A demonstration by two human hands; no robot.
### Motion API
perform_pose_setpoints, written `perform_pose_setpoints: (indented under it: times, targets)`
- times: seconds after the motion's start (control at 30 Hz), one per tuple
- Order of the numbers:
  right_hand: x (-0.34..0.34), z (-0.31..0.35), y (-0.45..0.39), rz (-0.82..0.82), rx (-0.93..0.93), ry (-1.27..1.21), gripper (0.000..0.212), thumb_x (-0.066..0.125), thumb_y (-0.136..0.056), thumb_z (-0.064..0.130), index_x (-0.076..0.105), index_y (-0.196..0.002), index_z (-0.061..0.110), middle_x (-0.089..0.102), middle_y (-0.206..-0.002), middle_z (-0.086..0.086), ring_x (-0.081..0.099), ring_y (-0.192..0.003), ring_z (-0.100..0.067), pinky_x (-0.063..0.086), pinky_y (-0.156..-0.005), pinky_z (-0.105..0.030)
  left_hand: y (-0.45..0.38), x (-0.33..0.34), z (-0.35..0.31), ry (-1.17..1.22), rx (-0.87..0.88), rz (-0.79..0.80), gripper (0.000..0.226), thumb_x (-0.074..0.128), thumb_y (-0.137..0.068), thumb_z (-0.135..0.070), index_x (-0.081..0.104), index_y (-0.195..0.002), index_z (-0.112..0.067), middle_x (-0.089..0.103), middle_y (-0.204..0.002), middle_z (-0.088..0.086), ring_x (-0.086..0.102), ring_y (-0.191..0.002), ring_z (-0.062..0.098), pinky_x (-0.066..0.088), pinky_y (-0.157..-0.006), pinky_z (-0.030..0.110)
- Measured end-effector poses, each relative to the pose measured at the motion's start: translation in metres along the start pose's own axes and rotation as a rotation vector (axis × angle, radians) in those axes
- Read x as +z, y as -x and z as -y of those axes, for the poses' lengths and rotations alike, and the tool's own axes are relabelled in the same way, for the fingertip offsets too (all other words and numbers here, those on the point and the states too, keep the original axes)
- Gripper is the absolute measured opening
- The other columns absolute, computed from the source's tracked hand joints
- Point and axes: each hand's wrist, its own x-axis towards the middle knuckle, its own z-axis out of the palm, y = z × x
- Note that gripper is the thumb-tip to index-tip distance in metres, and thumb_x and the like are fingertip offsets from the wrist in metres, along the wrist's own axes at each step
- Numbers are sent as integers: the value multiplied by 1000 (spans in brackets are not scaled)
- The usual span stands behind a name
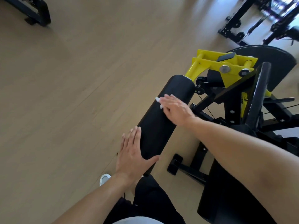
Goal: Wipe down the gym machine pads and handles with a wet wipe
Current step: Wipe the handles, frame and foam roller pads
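A long black roller pad of a yellow-and-black gym machine runs from the lower middle up to the right. My left hand lies flat with straight fingers against the pad's near end. My right hand presses a white wet wipe onto the pad's upper half with flat fingers; only the wipe's edge shows past the fingertips.
The machine's yellow arm and black frame stand to the right, with a black seat pad at the lower right. Other black equipment sits at the top left and top right. Wooden floor spreads to the left.
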Motion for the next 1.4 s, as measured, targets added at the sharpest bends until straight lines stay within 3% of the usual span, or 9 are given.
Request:
perform_pose_setpoints:
  times: [0.3,0.43,0.57,0.67,0.8,0.9,1.03,1.23,1.4]
  targets:
    - [-37,-88,-58,7,217,49,40,41,-107,14,54,-144,10,56,-146,-11,39,-147,-33,18,-126,-37,-47,10,-24,-67,-25,101,123,32,-74,-97,-18,-158,-23,-11,-169,-5,-15,-154,11,1,-127,38]
    - [-24,-42,-45,233,-132,22,40,46,-106,15,57,-144,9,58,-146,-10,45,-143,-25,14,-126,-30,-48,13,-20,-73,-31,76,124,44,-74,-91,-15,-159,-22,-4,-169,-4,-3,-156,13,8,-127,36]
    - [-24,-31,-29,323,-506,-8,31,59,-100,9,69,-129,6,68,-134,-10,58,-133,-25,42,-117,-47,-48,16,-22,-92,-44,64,124,43,-73,-92,-9,-160,-21,2,-169,-3,6,-156,15,16,-126,37]
    - [-39,-80,-59,78,-182,-11,33,61,-94,0,70,-125,3,71,-124,-19,65,-120,-40,44,-112,-44,-49,13,-23,-85,-55,80,123,40,-73,-93,-11,-160,-23,-3,-169,-6,1,-156,12,10,-126,32]
    - [-51,-104,-62,-131,332,-79,41,39,-111,16,50,-150,13,42,-159,-1,25,-154,-22,4,-116,-15,-53,9,-22,3,-92,122,121,48,-75,-88,-18,-158,-30,-13,-168,-13,-9,-154,5,0,-122,25]
    - [-26,-66,-52,-234,496,-140,42,40,-110,15,48,-152,15,37,-162,-1,20,-156,-19,8,-125,-27,-56,4,-14,110,-123,182,122,56,-72,-86,-12,-159,-35,-8,-167,-18,0,-154,4,13,-125,30]
    - [20,-7,-4,-270,342,-232,35,56,-103,7,63,-137,7,54,-149,-6,37,-149,-22,26,-125,-45,-70,-7,4,333,-204,310,126,69,-62,-85,4,-160,-39,9,-166,-22,19,-151,5,29,-121,38]
    - [26,21,38,-114,-218,-84,30,60,-103,16,69,-131,8,65,-138,-5,46,-144,-19,34,-122,-41,-74,-8,16,459,-213,369,128,75,-59,-81,8,-160,-38,14,-166,-19,21,-150,4,29,-121,38]
    - [-21,-41,-23,-89,222,61,46,48,-101,3,53,-145,13,48,-154,-9,28,-153,-28,29,-120,-26,-54,-15,18,393,-194,393,124,70,-67,-81,-3,-160,-40,6,-167,-19,17,-152,8,27,-123,42]
